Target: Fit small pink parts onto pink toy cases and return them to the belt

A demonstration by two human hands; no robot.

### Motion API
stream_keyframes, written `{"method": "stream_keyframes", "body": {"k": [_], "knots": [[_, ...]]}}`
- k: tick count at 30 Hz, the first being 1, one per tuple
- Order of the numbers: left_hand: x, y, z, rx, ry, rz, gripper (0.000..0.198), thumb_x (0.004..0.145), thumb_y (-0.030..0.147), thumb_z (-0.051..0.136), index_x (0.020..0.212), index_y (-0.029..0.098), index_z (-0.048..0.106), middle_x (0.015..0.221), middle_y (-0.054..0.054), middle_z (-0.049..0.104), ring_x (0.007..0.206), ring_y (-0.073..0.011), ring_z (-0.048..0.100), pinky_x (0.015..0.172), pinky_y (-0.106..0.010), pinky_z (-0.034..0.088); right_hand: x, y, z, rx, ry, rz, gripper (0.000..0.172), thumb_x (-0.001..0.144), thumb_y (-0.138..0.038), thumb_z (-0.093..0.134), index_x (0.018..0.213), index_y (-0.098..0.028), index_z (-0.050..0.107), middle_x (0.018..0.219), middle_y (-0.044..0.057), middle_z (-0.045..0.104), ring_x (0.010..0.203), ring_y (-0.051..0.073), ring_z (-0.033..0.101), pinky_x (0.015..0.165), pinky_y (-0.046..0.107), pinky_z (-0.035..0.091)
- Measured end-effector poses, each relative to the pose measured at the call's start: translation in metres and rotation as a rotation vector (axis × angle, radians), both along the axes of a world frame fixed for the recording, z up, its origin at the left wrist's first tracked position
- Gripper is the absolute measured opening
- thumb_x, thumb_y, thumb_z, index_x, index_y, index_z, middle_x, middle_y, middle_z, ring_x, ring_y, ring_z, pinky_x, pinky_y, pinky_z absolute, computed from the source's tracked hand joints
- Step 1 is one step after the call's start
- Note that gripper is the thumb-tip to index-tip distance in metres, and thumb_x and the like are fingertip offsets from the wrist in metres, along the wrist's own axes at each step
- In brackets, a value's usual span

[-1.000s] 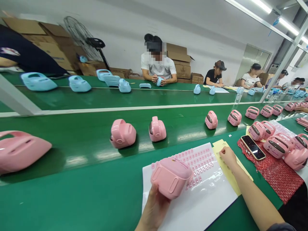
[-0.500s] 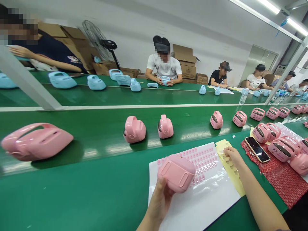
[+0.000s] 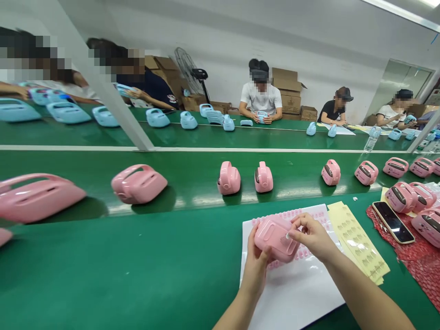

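Note:
My left hand (image 3: 257,270) is wrapped round a pink plastic device (image 3: 271,234), holding it above a white sheet with its flat underside turned up. Two long raised pads show on that underside. At its right side my right hand (image 3: 307,233) pinches thumb and forefinger together against the surface, on what looks like a small clear sticker (image 3: 285,239), partly hidden by the fingertips. Beneath the device lies the white sheet (image 3: 292,295) with rows of small pink pieces (image 3: 304,252). Right of it is a yellow sticker sheet (image 3: 360,243) with rows of greyish stickers.
Pink handled devices (image 3: 139,184) stand spaced along the green belt (image 3: 192,201) ahead. A phone (image 3: 393,222) lies on red bubble wrap (image 3: 417,270) at right, near more pink devices (image 3: 400,197). Across the line, several people handle blue devices (image 3: 157,118). A slanted white post (image 3: 103,78) rises at left.
My right hand has moved left from the yellow sticker sheet to the device's underside. The view has swung left, and the pink devices on the belt appear further right.

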State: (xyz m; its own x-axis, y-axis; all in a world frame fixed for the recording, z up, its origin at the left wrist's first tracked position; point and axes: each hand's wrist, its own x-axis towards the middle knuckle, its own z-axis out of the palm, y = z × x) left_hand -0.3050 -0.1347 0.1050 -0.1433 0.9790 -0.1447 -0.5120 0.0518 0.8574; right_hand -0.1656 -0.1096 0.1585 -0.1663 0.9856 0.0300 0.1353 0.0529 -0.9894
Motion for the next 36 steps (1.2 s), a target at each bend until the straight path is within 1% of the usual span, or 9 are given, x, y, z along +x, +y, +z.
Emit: {"method": "stream_keyframes", "body": {"k": [8,16,19,22,25,27,31,33,36], "knots": [[0.0,0.001,-0.011,0.025,0.019,0.053,0.087,0.05,0.055,0.075,0.125,0.028,0.039,0.126,-0.012,0.047,0.109,-0.0343,0.049,0.074,-0.038,0.052,-0.001,0.004,0.0,0.006,-0.099,0.052,0.015,0.064,-0.032,0.065,0.059,-0.02,0.058,0.08,0.001,0.048,0.075,0.016,0.048,0.065,0.028,0.041],[-0.003,-0.001,-0.008,0.016,0.044,0.067,0.087,0.05,0.055,0.074,0.125,0.028,0.04,0.122,-0.012,0.051,0.109,-0.0341,0.05,0.076,-0.039,0.051,-0.006,0.0,0.003,0.102,-0.186,0.034,0.01,0.068,-0.021,0.062,0.06,-0.019,0.056,0.078,0.001,0.047,0.075,0.015,0.049,0.066,0.028,0.044],[-0.005,-0.002,-0.004,0.004,0.036,0.061,0.089,0.05,0.054,0.075,0.127,0.028,0.039,0.12,-0.012,0.053,0.103,-0.0336,0.054,0.071,-0.038,0.053,-0.011,-0.003,-0.003,0.243,-0.255,-0.013,0.01,0.071,-0.019,0.059,0.062,-0.019,0.053,0.077,0.002,0.046,0.073,0.016,0.049,0.065,0.03,0.045],[-0.009,-0.003,-0.001,-0.012,0.03,0.036,0.087,0.052,0.049,0.076,0.128,0.029,0.038,0.12,-0.01,0.053,0.098,-0.0301,0.058,0.069,-0.034,0.053,-0.019,-0.01,-0.011,0.504,-0.318,-0.08,0.009,0.076,-0.017,0.052,0.067,-0.019,0.052,0.082,0.006,0.048,0.076,0.018,0.049,0.067,0.033,0.046],[-0.014,-0.001,0.0,-0.047,0.005,0.021,0.083,0.053,0.046,0.077,0.126,0.029,0.041,0.115,-0.008,0.058,0.091,-0.0274,0.062,0.066,-0.033,0.054,-0.024,-0.018,-0.013,0.746,-0.265,-0.073,0.008,0.079,-0.017,0.047,0.073,-0.02,0.052,0.086,0.007,0.049,0.077,0.018,0.05,0.066,0.032,0.047],[-0.016,0.001,0.001,-0.069,-0.039,0.037,0.077,0.051,0.046,0.077,0.121,0.027,0.048,0.106,-0.006,0.063,0.089,-0.0274,0.062,0.064,-0.033,0.054,-0.019,-0.017,-0.012,0.787,-0.193,-0.092,0.005,0.08,-0.02,0.048,0.075,-0.021,0.051,0.081,0.005,0.05,0.077,0.017,0.052,0.066,0.031,0.047],[-0.022,0.008,0.007,-0.143,-0.193,0.053,0.066,0.049,0.046,0.074,0.108,0.021,0.059,0.082,-0.004,0.07,0.088,-0.0311,0.062,0.064,-0.037,0.054,0.03,0.004,-0.018,0.526,-0.321,-0.327,0.007,0.078,-0.026,0.05,0.073,-0.021,0.052,0.081,0.005,0.056,0.082,0.017,0.055,0.07,0.03,0.047],[-0.026,0.011,0.01,-0.164,-0.264,0.066,0.06,0.054,0.046,0.068,0.108,0.022,0.059,0.083,-0.005,0.071,0.087,-0.0319,0.062,0.065,-0.041,0.054,0.07,0.017,-0.027,0.248,-0.54,-0.518,0.011,0.077,-0.028,0.048,0.071,-0.02,0.054,0.085,0.005,0.059,0.081,0.017,0.057,0.068,0.028,0.047],[-0.033,0.013,0.013,-0.204,-0.36,0.073,0.054,0.06,0.046,0.06,0.11,0.025,0.058,0.091,-0.004,0.071,0.086,-0.0324,0.063,0.063,-0.043,0.054,0.124,0.027,-0.045,0.122,-0.677,-0.661,0.016,0.075,-0.025,0.047,0.064,-0.017,0.055,0.073,0.006,0.058,0.076,0.02,0.056,0.07,0.032,0.045]]}}
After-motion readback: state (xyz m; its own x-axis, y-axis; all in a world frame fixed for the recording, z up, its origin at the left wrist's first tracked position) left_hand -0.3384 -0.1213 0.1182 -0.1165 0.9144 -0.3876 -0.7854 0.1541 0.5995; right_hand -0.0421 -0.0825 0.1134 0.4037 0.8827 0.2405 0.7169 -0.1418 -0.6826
